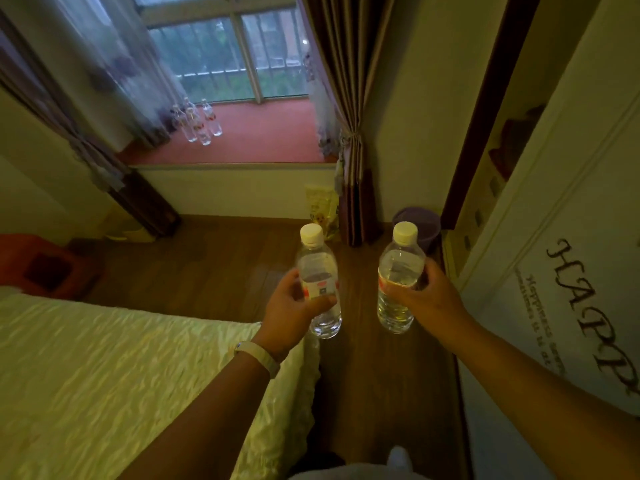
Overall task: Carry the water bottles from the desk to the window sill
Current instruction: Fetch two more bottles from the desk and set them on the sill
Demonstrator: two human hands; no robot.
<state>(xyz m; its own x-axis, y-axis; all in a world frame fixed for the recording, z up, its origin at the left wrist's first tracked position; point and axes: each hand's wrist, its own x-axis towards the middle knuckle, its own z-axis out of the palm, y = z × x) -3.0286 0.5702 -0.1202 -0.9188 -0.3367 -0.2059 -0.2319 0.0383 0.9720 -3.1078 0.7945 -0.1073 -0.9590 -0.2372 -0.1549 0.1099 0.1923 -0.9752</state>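
Observation:
I hold two clear water bottles with white caps upright in front of me. My left hand [291, 303] grips the left bottle [317, 268] around its label. My right hand [426, 292] grips the right bottle [398, 268] at its middle. Ahead lies the red window sill [263, 133], where several more water bottles [199, 121] stand grouped at its left side near the sheer curtain. The desk is out of view.
A bed with a pale yellow cover [121, 358] lies on my left. A white wardrobe [554, 271] lines the right. A wooden floor aisle [374, 375] runs between them. A purple bucket [419, 226] and a tied brown curtain [349, 133] stand below the sill's right end.

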